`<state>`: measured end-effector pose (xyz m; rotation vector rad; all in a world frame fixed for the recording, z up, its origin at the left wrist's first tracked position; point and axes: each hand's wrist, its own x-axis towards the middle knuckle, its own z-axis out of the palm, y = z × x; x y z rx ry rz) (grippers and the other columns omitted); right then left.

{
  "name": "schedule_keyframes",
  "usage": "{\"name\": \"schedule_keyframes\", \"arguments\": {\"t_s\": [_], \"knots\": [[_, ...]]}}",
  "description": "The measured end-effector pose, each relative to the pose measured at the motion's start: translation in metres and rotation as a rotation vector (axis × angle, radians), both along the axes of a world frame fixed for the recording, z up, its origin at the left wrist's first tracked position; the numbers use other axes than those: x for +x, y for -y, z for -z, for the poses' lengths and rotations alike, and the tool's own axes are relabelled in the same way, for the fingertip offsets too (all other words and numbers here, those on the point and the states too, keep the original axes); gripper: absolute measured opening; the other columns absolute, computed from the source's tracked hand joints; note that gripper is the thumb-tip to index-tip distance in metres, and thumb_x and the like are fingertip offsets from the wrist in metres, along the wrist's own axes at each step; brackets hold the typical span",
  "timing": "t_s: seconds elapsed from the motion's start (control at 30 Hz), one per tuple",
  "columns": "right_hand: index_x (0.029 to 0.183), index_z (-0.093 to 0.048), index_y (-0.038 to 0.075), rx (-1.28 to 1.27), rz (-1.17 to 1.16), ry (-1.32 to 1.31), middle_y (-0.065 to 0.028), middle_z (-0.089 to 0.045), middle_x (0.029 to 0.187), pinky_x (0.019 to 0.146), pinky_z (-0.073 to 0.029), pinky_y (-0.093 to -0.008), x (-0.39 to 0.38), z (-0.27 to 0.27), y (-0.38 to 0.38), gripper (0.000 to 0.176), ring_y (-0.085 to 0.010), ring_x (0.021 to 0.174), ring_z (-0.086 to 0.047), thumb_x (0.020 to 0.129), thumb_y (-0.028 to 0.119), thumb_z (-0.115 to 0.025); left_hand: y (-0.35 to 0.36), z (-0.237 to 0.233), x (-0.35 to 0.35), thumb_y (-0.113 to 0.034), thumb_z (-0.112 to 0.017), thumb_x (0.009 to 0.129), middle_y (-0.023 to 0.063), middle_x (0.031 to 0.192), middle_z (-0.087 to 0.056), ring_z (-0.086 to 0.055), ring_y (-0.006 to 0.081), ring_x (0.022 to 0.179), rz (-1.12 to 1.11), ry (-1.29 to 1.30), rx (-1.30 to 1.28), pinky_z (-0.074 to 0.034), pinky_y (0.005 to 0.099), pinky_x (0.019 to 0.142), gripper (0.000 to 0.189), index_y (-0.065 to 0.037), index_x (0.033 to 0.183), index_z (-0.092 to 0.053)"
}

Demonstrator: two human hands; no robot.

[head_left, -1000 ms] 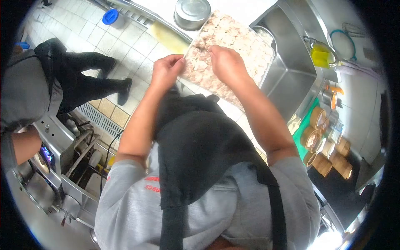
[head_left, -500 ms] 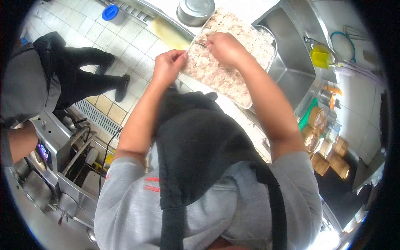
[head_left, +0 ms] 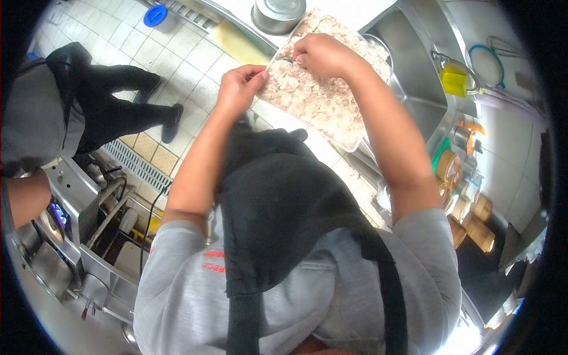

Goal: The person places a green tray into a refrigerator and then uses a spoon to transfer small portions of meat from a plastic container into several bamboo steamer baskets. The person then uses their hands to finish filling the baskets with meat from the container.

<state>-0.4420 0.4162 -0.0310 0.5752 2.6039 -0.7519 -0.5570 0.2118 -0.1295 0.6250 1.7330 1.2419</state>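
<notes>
— Right hand (head_left: pixel 322 54): closed narrowly on a small metal utensil (head_left: pixel 286 59), near the ten o'clock edge of the pale, chunky food (head_left: pixel 313 97) in the shallow tray (head_left: pixel 353 147). Location of tray: twelve to one o'clock in the head view, ahead of the black apron (head_left: pixel 284 201).

— And the left?

— Left hand (head_left: pixel 238 89): thumb and forefinger drawn close together at the tray's nine o'clock rim, apparently touching. Whether pinching the rim or merely resting on it: impossible to tell.

— Sound technique, in such a position?

— By judgement: light, shallow strokes of the utensil, wrist loose; steadying at the rim without downward pressure, for fear of tilting the tray; knuckles clear of the food; extra care near the wall, to avoid spilling over the side.

— Surroundings?

— Lidded metal pot (head_left: pixel 278 13) just beside the tray, at eleven o'clock; sink (head_left: pixel 417 83) at three o'clock; another person (head_left: pixel 35 112) well apart, at nine o'clock.

— Hidden or unclear?

— Working end of the utensil, too small to identify; right palm, turned from view; part of the food, beneath the right hand; support under the tray's near side, not discernible; exact kind of food, uncertain.
</notes>
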Motion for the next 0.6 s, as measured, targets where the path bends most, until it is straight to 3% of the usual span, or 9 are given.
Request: {"name": "schedule_keyframes", "arguments": {"t_s": [0.17, 0.27, 0.37, 0.47, 0.57, 0.6], "knots": [[0.100, -0.071, 0.002, 0.005, -0.009, -0.025, -0.0175, -0.072, 0.093, 0.080, -0.052, -0.0433, 0.004, -0.013, -0.002, 0.014, -0.0322, 0.089, -0.069, 0.093, 0.013, -0.065, 0.000, -0.008, 0.001, -0.014, -0.071, 0.097, 0.0085, 0.107, -0.076, -0.068, 0.0114, 0.090, -0.010, 0.089, 0.151, -0.055, 0.0283, 0.083, 0.038, -0.003, 0.133, -0.066], [0.101, -0.072, 0.003, 0.050, -0.020, -0.031, -0.0182, -0.072, 0.093, 0.080, -0.052, -0.0444, 0.011, -0.013, 0.000, 0.014, -0.0333, 0.088, -0.069, 0.094, 0.013, -0.065, -0.001, -0.013, -0.001, -0.014, -0.074, 0.095, 0.0099, 0.117, -0.073, -0.069, 0.0133, 0.098, 0.103, 0.256, 0.145, -0.056, 0.0303, 0.086, 0.047, -0.005, 0.140, -0.061], [0.101, -0.071, 0.004, 0.074, 0.061, -0.040, -0.0190, -0.071, 0.091, 0.080, -0.052, -0.0458, 0.015, -0.019, 0.011, 0.014, -0.0355, 0.088, -0.068, 0.096, 0.014, -0.064, -0.007, -0.018, -0.002, -0.016, -0.076, 0.093, 0.0139, 0.123, -0.071, -0.070, 0.0167, 0.104, 0.176, 0.083, 0.133, -0.057, 0.0322, 0.088, 0.045, -0.004, 0.135, -0.065], [0.101, -0.071, 0.004, 0.096, 0.039, -0.096, -0.0191, -0.071, 0.088, 0.080, -0.052, -0.0463, 0.021, -0.018, 0.012, 0.014, -0.0350, 0.087, -0.068, 0.097, 0.015, -0.063, -0.010, -0.015, -0.009, -0.017, -0.078, 0.092, 0.0188, 0.124, -0.070, -0.071, 0.0200, 0.106, 0.265, -0.578, 0.251, -0.059, 0.0341, 0.089, 0.043, -0.004, 0.131, -0.068], [0.100, -0.071, 0.004, 0.141, 0.042, -0.142, -0.0186, -0.071, 0.087, 0.080, -0.053, -0.0459, 0.027, -0.019, 0.014, 0.013, -0.0338, 0.087, -0.069, 0.097, 0.015, -0.063, -0.021, -0.017, -0.015, -0.017, -0.078, 0.091, 0.0211, 0.116, -0.072, -0.073, 0.0227, 0.101, 0.319, -0.671, 0.217, -0.060, 0.0346, 0.084, 0.040, -0.006, 0.128, -0.071], [0.100, -0.071, 0.005, 0.138, 0.074, -0.119, -0.0186, -0.071, 0.087, 0.081, -0.053, -0.0458, 0.027, -0.019, 0.014, 0.013, -0.0335, 0.087, -0.070, 0.097, 0.015, -0.063, -0.022, -0.021, -0.015, -0.017, -0.078, 0.091, 0.0205, 0.112, -0.073, -0.073, 0.0218, 0.099, 0.325, -0.580, 0.141, -0.060, 0.0342, 0.082, 0.040, -0.006, 0.128, -0.071]]}}
